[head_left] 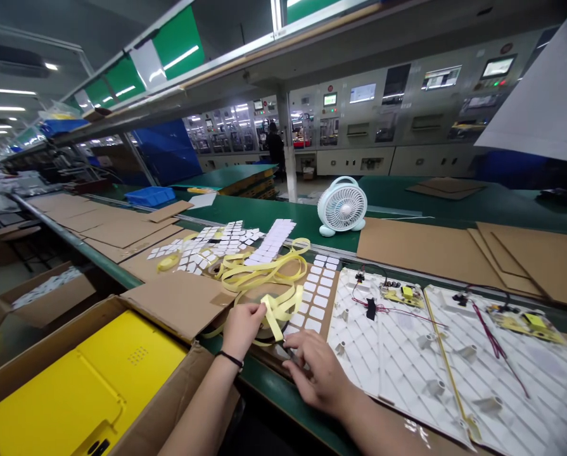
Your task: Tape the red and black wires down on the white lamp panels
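My left hand (243, 328), with a dark band at the wrist, pinches a strip of yellow tape (274, 324) between thumb and fingers. My right hand (320, 372) is closed just to the right of the strip's lower end. Something slim and dark shows at its fingertips, mostly hidden, and I cannot make out its kind. Beyond both hands lies a loose heap of yellow tape (259, 271). A sheet of white rounded labels (317, 297) lies beside it. White panels (359, 361) with wires and small circuit boards rest to the right.
An open carton (207, 367) holding yellow panels (140, 345) stands at the lower left. Cardboard sheets (116, 221) lie along the bench. A light-blue fan (344, 209) stands behind the labels, and a blue tray (150, 196) sits farther left. A person (274, 144) stands in the background.
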The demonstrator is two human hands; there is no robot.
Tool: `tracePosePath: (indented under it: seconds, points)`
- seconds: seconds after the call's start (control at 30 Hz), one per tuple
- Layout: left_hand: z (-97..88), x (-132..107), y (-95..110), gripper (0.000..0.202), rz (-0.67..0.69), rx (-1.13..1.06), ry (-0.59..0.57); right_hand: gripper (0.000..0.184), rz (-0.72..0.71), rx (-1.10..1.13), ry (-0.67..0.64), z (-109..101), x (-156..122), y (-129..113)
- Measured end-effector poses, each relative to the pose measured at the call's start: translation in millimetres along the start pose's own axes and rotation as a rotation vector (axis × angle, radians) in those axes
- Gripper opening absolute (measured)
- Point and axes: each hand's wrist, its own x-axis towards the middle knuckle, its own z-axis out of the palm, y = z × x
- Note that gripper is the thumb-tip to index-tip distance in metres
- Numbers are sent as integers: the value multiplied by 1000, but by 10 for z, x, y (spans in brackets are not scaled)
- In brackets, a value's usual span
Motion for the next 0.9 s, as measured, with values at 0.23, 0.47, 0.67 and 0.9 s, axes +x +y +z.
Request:
tracePosePath:
  seconds: [0.23, 0.47, 0.67, 0.9]
  points:
    - [-48, -312, 40, 26, 328, -200, -279, 27, 344, 166, 220, 100, -81, 133]
    - [36, -499, 10, 16, 417, -212, -192, 30, 480, 205, 283, 111, -61, 150]
    - [94, -495, 39, 15, 439, -220, -152, 29, 464, 194, 290, 119, -86, 176]
    - [222, -473, 64, 18, 306, -161, -104, 12, 22, -174, 86, 41, -39, 189]
